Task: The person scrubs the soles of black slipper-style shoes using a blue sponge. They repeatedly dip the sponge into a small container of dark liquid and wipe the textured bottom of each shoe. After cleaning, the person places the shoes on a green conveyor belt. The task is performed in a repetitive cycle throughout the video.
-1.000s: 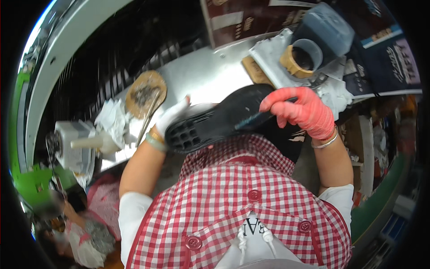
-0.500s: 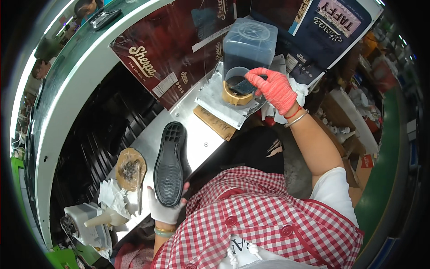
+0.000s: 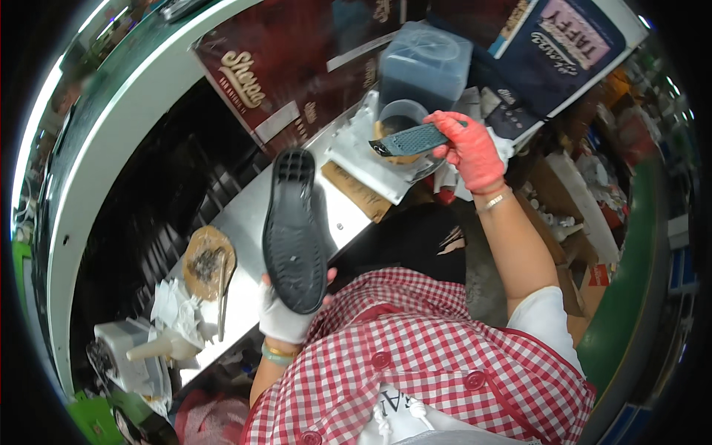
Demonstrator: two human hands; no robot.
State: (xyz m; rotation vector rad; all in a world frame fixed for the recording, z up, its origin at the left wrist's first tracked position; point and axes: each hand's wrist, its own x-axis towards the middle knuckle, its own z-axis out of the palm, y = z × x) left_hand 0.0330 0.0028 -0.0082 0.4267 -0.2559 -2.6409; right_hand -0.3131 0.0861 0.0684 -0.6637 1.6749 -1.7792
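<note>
My right hand [image 3: 467, 153] is coral-gloved, the strip [image 3: 417, 139] in it grey; my left hand [image 3: 283, 317] white-gloved, the sole [image 3: 295, 237] there black.

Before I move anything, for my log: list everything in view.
Bench: 1, silver, centre
Sole: 1, black, in left hand
Strip: 1, dark grey, in right hand
Tub: 1, translucent, bench's far end
Cup: 1, clear, by tub
Slab: 1, tan, near cup
Disc: 1, brown, bench's left
Stick: 1, grey, by disc
Tissues: uncounted, white, near disc
Cone: 1, cream, beside tissues
Container: 1, whitish, beside cone
Panels: several, maroon and blue, beyond bench
Clutter: uncountable, mixed, right
Apron: 1, checked red, worn
Left hand: 1, gloved white, holding sole
Right hand: 1, gloved coral, holding strip
</note>
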